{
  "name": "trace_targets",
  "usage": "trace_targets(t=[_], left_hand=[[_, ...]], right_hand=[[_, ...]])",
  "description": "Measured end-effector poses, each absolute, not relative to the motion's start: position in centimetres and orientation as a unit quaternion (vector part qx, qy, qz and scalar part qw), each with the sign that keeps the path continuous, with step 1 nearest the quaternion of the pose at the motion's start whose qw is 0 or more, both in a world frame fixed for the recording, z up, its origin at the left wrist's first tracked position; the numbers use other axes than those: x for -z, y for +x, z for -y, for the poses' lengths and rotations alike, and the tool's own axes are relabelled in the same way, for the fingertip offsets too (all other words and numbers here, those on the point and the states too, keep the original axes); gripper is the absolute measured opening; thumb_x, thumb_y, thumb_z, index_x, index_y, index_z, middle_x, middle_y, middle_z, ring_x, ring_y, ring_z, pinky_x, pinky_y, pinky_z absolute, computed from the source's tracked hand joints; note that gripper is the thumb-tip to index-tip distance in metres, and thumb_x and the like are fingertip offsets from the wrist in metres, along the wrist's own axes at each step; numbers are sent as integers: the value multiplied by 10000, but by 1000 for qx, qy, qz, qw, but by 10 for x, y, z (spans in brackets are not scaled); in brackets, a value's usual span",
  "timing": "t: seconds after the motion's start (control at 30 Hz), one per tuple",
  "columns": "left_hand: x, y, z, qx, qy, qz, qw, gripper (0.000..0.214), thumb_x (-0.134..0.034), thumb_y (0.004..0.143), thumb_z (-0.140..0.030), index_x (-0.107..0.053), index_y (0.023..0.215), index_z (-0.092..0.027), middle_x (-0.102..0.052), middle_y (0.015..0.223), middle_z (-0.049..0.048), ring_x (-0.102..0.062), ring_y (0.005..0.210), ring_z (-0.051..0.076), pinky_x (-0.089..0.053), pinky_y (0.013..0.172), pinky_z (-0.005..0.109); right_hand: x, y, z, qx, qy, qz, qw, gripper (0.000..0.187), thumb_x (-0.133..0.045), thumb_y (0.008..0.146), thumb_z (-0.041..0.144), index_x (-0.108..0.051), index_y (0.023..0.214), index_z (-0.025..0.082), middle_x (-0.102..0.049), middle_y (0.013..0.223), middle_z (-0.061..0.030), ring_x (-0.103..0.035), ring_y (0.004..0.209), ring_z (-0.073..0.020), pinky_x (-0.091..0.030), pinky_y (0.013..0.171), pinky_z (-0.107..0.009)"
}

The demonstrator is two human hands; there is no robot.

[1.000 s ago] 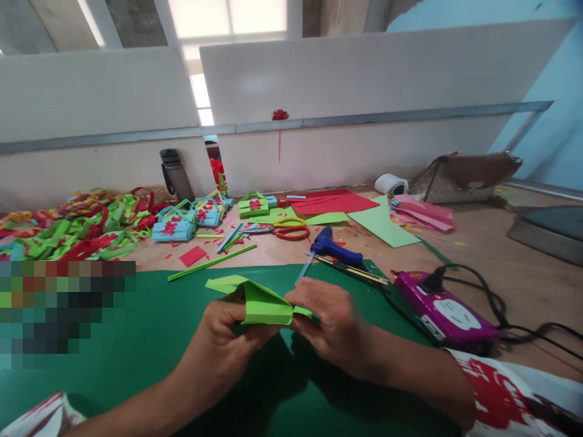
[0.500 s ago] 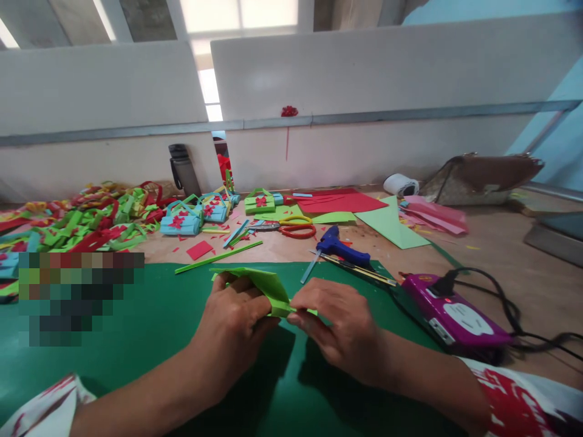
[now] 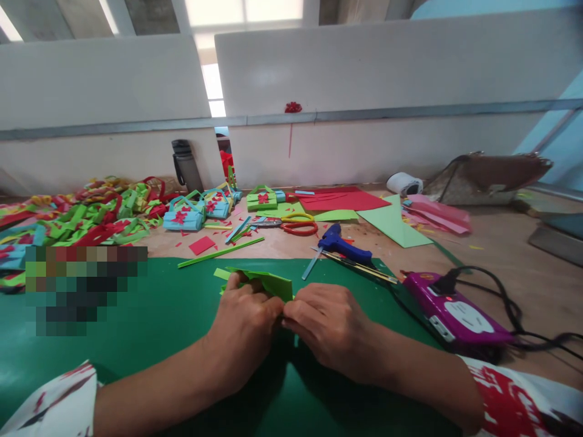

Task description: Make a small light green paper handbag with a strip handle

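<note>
A folded piece of light green paper is held up over the green mat. My left hand is closed on it, fingers tucked inside the fold. At the paper's right end, my right hand pinches it, the fingertips of both hands touching. Most of the lower part of the paper is hidden behind my fingers. Just beyond my hands lie a blue glue gun with a glue stick in it and a yellow-and-black utility knife.
Orange-and-yellow scissors, a green strip and small paper bags lie beyond the mat. Red sheets are behind. A purple power strip with cables stands right. Left is a heap of paper pieces and a bottle.
My right hand has moved in against my left at the paper's right end. The paper has tilted, and its right end is now covered by my fingers.
</note>
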State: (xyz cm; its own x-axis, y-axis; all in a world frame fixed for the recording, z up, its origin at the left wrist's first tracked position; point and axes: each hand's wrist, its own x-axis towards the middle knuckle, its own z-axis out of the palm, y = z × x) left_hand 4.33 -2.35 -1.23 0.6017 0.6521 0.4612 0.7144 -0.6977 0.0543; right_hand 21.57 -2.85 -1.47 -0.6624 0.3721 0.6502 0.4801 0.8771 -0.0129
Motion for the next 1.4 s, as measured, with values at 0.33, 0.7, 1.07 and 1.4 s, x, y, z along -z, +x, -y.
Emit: trace_targets(t=[0.33, 0.7, 1.07, 1.4], left_hand=[[-6, 33, 23, 394, -822, 373, -175, 150, -613, 775, -191, -662, 633, -195, -616, 560, -20, -536, 551, 130, -378, 591, 252], [-6, 33, 30, 472, -731, 432, -237, 58, -667, 703, -199, -690, 656, -174, -654, 599, -7, -552, 544, 122, -442, 523, 205], [-3, 38, 36, 507, -710, 441, -209, 91, -690, 683, -214, -655, 616, -166, -647, 611, -7, -573, 558, 121, -454, 536, 205], [3, 43, 38, 552, -722, 402, -115, 93, -719, 686, -161, -645, 679, -216, -659, 606, -65, -576, 532, 96, -461, 536, 180]], right_hand=[[14, 220, 25, -2, -283, 851, 443, 109, -552, 866, 266, -528, 845, 162, -581, 704, -25, -527, 634, -140, -417, 577, -249], [1, 222, 33, 55, -291, 833, 467, 103, -513, 869, 184, -604, 890, 142, -571, 785, -63, -528, 697, -145, -463, 619, -267], [-2, 222, 36, 152, -271, 837, 450, 88, -524, 849, 146, -611, 856, 134, -583, 730, -68, -514, 701, -178, -431, 640, -329], [-3, 221, 38, 153, -275, 829, 462, 130, -501, 823, 76, -621, 819, 126, -581, 704, -64, -524, 691, -181, -417, 650, -342]])
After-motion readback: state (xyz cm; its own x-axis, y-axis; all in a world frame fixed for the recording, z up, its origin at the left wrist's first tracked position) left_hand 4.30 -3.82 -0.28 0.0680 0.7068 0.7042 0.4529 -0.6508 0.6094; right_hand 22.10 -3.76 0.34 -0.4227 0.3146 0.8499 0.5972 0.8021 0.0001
